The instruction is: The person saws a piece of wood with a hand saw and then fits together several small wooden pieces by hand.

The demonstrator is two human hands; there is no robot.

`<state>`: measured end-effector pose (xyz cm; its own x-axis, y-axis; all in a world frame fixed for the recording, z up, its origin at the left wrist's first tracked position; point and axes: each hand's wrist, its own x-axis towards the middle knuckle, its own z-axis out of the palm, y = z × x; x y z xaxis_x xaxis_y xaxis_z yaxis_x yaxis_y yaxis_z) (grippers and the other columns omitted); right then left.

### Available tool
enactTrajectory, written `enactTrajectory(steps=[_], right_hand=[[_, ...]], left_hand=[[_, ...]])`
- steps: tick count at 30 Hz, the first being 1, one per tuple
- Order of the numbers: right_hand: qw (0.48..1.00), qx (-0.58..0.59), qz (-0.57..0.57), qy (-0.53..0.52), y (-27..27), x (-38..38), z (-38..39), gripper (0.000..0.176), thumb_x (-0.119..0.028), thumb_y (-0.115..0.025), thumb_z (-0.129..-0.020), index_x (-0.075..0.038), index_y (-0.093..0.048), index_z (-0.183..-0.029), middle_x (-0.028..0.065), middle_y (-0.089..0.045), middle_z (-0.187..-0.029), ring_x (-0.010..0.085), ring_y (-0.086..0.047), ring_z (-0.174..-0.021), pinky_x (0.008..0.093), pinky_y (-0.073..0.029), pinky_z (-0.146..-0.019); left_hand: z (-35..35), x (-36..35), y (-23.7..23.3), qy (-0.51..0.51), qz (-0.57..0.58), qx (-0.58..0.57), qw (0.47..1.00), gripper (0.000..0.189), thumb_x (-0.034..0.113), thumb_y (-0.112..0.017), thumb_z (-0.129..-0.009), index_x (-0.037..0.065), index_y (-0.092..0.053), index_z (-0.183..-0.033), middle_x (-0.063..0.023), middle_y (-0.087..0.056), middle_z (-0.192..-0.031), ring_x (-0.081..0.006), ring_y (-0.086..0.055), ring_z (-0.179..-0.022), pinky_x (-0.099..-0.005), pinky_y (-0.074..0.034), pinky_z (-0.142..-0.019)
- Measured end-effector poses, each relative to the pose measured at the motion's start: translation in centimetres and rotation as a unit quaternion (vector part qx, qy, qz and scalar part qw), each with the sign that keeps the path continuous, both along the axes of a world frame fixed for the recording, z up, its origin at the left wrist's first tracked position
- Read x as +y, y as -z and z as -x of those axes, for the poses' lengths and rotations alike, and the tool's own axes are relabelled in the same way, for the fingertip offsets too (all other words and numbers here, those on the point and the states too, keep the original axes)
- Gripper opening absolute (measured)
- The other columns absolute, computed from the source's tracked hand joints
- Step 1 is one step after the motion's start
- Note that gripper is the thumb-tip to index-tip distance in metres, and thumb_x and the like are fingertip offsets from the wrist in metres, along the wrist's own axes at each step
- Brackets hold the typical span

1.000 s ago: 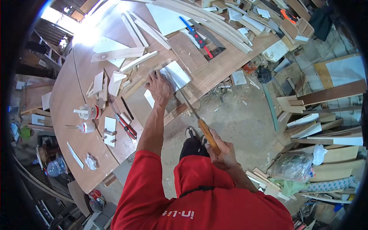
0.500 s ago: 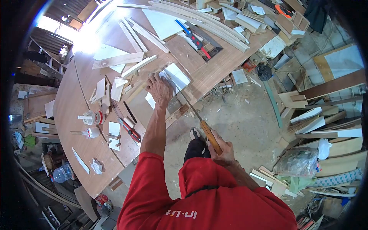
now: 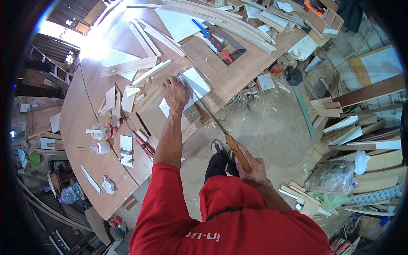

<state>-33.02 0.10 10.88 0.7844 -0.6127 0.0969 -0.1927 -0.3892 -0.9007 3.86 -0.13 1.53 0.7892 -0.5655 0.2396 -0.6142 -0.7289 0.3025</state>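
My right hand [image 3: 254, 171] is wrapped round the wooden handle of a saw [image 3: 217, 123], whose blade runs up and left over the table edge onto a white board [image 3: 196, 82]. Pressed down beside the blade, my left hand [image 3: 175, 94] lies on the left part of the board with its fingers spread a little. White surface shows on both sides of the blade. The blade's far end is beside my left fingers.
Wood strips [image 3: 146, 40], a blue and red tool [image 3: 212, 41] and a dark metal square [image 3: 238, 52] lie on the table [image 3: 74, 123]. Glue jars [image 3: 102, 131] stand at the left. Wood scraps [image 3: 348, 127] are piled at the right.
My right hand has drawn the saw slightly down and to the right, back toward my body. My left hand stays on the board, with its fingers slightly shifted. The camera view has moved a little.
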Motion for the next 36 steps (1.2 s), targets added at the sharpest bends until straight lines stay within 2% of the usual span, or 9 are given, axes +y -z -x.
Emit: enactTrajectory(steps=[8,11,15,18,21,23,29,32,36], right_hand=[[0.998,0.059,-0.027,0.014,1.0,0.7,-1.1,0.054,0.003,-0.063,-0.079,0.001,-0.051,-0.131,0.0231,-0.064,-0.118,0.0377,-0.068,-0.098,0.0381,-0.058,-0.081],[0.997,0.035,-0.06,0.027,0.0,1.3,1.4,0.054,0.001,-0.064,-0.079,0.0,-0.052,-0.131,0.023,-0.064,-0.117,0.0383,-0.068,-0.095,0.0402,-0.058,-0.077],[0.999,0.0,-0.023,0.034,-0.3,0.2,-0.6,0.056,0.0,-0.065,-0.078,0.0,-0.051,-0.132,0.0225,-0.065,-0.116,0.0393,-0.067,-0.097,0.0417,-0.057,-0.08],[0.993,0.086,-0.083,0.019,1.5,-0.3,-3.6,0.057,-0.002,-0.064,-0.078,-0.001,-0.051,-0.133,0.0231,-0.064,-0.119,0.0393,-0.066,-0.101,0.0421,-0.056,-0.083],[0.996,0.053,-0.073,0.015,1.7,0.8,-1.5,0.058,-0.002,-0.063,-0.078,-0.005,-0.05,-0.135,0.0222,-0.063,-0.121,0.0391,-0.065,-0.104,0.0428,-0.056,-0.085],[1.0,-0.001,-0.01,0.029,1.4,0.9,-0.4,0.06,-0.006,-0.064,-0.079,-0.008,-0.05,-0.136,0.0209,-0.063,-0.122,0.0396,-0.065,-0.101,0.0443,-0.055,-0.082],[1.0,0.004,0.022,0.021,2.1,-0.5,-5.1,0.06,-0.002,-0.065,-0.076,-0.003,-0.05,-0.135,0.0227,-0.064,-0.118,0.0399,-0.066,-0.1,0.0451,-0.055,-0.082],[0.999,0.014,0.042,0.014,1.9,0.1,-1.9,0.06,-0.002,-0.064,-0.077,-0.003,-0.05,-0.135,0.0227,-0.064,-0.116,0.0392,-0.066,-0.1,0.0443,-0.056,-0.082],[0.999,0.009,0.01,0.035,2.4,-0.2,-3.5,0.063,-0.004,-0.064,-0.076,-0.006,-0.049,-0.137,0.0225,-0.065,-0.113,0.0402,-0.067,-0.095,0.0452,-0.056,-0.08]], left_hand=[[-0.4,0.2,0.4,0.0,-0.041,-0.01,0.999,0.027,0.018,-0.049,-0.088,-0.001,-0.056,-0.106,-0.0222,-0.053,-0.106,-0.0374,-0.047,-0.105,-0.0451,-0.037,-0.096],[-0.2,0.1,0.0,-0.016,-0.043,-0.008,0.999,0.027,0.018,-0.049,-0.088,-0.001,-0.055,-0.107,-0.0216,-0.053,-0.107,-0.0371,-0.047,-0.105,-0.0453,-0.038,-0.096],[-0.5,0.0,0.2,0.0,-0.054,-0.022,0.998,0.028,0.019,-0.051,-0.088,-0.001,-0.055,-0.107,-0.0209,-0.053,-0.107,-0.0369,-0.048,-0.105,-0.0451,-0.038,-0.096],[-0.1,0.1,-0.8,-0.01,-0.067,-0.006,0.998,0.029,0.02,-0.051,-0.087,-0.001,-0.055,-0.107,-0.0205,-0.053,-0.107,-0.0368,-0.048,-0.106,-0.0452,-0.038,-0.096],[0.2,0.2,0.1,-0.026,-0.044,0.012,0.999,0.029,0.021,-0.052,-0.087,-0.001,-0.055,-0.106,-0.0204,-0.053,-0.108,-0.0372,-0.048,-0.106,-0.045,-0.039,-0.096],[0.1,0.1,-0.2,-0.028,-0.029,-0.012,0.999,0.027,0.02,-0.052,-0.088,0.0,-0.056,-0.105,-0.0209,-0.054,-0.108,-0.0372,-0.048,-0.105,-0.0453,-0.038,-0.096],[-0.1,0.4,-0.2,0.004,-0.023,-0.025,0.999,0.026,0.021,-0.05,-0.091,-0.002,-0.057,-0.102,-0.0214,-0.055,-0.104,-0.0369,-0.048,-0.104,-0.0458,-0.037,-0.095],[0.2,0.2,-0.6,-0.007,-0.035,-0.026,0.999,0.025,0.019,-0.048,-0.093,-0.002,-0.057,-0.102,-0.0219,-0.055,-0.103,-0.037,-0.048,-0.103,-0.046,-0.038,-0.094],[-0.2,0.3,0.1,0.001,-0.046,-0.027,0.999,0.024,0.019,-0.048,-0.094,-0.001,-0.057,-0.102,-0.0221,-0.054,-0.103,-0.0369,-0.048,-0.102,-0.0457,-0.038,-0.094]])
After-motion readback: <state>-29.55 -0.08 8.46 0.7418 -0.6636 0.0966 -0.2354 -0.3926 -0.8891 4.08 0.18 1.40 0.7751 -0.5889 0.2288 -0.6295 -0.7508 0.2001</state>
